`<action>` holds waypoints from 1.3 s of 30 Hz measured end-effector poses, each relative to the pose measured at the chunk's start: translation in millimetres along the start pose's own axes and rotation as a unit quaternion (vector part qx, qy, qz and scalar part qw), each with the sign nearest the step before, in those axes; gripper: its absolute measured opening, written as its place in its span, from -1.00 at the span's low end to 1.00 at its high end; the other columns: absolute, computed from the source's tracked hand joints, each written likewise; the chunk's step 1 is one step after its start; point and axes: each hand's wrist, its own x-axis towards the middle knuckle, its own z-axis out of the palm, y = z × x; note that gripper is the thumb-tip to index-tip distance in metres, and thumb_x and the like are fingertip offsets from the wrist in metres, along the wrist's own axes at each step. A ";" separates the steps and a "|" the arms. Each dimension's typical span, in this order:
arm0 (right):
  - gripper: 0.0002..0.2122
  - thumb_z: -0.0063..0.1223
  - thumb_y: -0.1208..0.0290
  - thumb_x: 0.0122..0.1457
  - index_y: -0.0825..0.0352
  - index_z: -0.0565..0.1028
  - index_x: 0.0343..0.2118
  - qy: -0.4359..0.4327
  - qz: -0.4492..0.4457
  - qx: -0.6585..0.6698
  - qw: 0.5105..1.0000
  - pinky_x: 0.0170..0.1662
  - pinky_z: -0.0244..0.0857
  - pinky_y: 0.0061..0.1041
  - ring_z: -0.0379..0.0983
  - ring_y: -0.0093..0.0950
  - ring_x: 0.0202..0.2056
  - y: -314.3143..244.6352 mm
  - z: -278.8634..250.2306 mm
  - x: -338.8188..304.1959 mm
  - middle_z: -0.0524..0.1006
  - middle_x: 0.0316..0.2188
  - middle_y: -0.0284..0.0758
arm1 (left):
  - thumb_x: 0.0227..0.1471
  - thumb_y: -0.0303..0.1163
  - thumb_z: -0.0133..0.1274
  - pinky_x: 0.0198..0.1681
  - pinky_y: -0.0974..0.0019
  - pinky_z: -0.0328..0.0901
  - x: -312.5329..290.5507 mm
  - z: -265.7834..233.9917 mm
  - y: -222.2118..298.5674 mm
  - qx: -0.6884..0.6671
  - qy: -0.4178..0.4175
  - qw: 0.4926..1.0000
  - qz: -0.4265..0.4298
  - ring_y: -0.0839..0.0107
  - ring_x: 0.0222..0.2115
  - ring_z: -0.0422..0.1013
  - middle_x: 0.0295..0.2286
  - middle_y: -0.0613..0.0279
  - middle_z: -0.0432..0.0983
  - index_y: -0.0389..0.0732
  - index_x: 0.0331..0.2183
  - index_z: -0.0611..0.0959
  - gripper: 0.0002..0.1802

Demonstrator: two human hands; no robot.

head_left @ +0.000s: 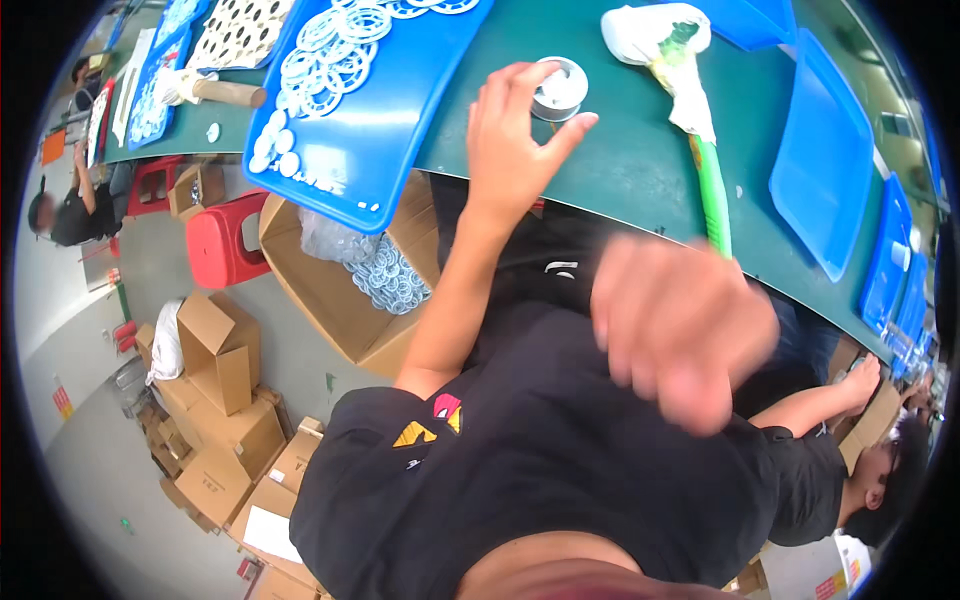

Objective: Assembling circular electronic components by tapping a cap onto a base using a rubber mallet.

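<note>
Left hand [510, 140]: thumb and forefinger spread open around grey-white round piece [558, 95] on green table [620, 150], far side; no firm grip visible. Right hand [685, 330], nearer: curled, blurred; cannot tell if holding green handle [710, 195] of cloth-wrapped mallet [690, 110]. At left, in blue tray [350, 160]: loose rings [320, 35], small white discs [278, 140]. Beneath, in carton [300, 260]: similar rings [388, 278]. Progress, as judged: one piece in work, many loose parts left; finished number unclear.

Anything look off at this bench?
Yes: the blue tray holding rings juts past the table edge, over an open carton, so it looks precarious. The green-handled tool's head has a loose, improvised-looking white wrapping.
</note>
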 end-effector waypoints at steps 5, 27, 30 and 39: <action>-0.33 -0.32 -0.30 0.40 0.28 0.59 -0.40 0.042 0.064 0.301 0.950 -0.64 0.10 -0.52 0.31 -0.46 -0.68 -0.9 76.9 66.2 0.55 -0.49 -0.15 | 0.01 -0.18 0.36 -0.03 0.04 0.29 -12.8 -8.3 -12.0 0.003 0.019 1.000 -0.008 0.04 -0.05 0.43 -0.03 0.03 0.48 -0.10 0.01 0.60 -0.46; -0.80 0.05 0.50 0.16 0.31 0.61 -0.17 -0.253 0.126 -0.535 0.796 -0.19 0.54 -0.20 0.64 -0.16 -0.20 224.3 39.4 57.1 0.63 -0.23 -0.16 | -0.10 -0.34 0.33 0.18 0.05 0.25 -12.3 -18.0 -17.6 -0.061 0.042 0.997 -0.023 0.13 0.04 0.36 0.00 0.02 0.37 -0.30 0.20 0.35 -0.15; -0.73 0.02 0.45 0.19 0.23 0.60 -0.06 -0.483 0.229 -0.552 0.639 -0.10 0.52 -0.19 0.61 -0.21 -0.07 329.1 61.7 35.3 0.60 -0.07 -0.13 | -0.13 -0.22 0.43 0.12 0.03 0.26 -22.2 -26.1 -48.9 -0.124 0.100 0.987 -0.035 0.16 -0.03 0.38 -0.08 0.03 0.43 -0.21 0.01 0.50 -0.31; -0.76 0.09 0.32 0.17 0.21 0.66 -0.15 -0.416 0.154 -0.596 0.670 -0.35 0.52 -0.07 0.67 -0.10 -0.24 336.7 41.3 27.8 0.67 -0.26 -0.12 | 0.11 -0.46 0.34 0.09 0.19 0.40 -3.2 12.3 -83.7 -0.311 -0.013 0.942 -0.125 0.16 0.00 0.52 0.01 -0.13 0.53 -0.41 0.17 0.41 -0.32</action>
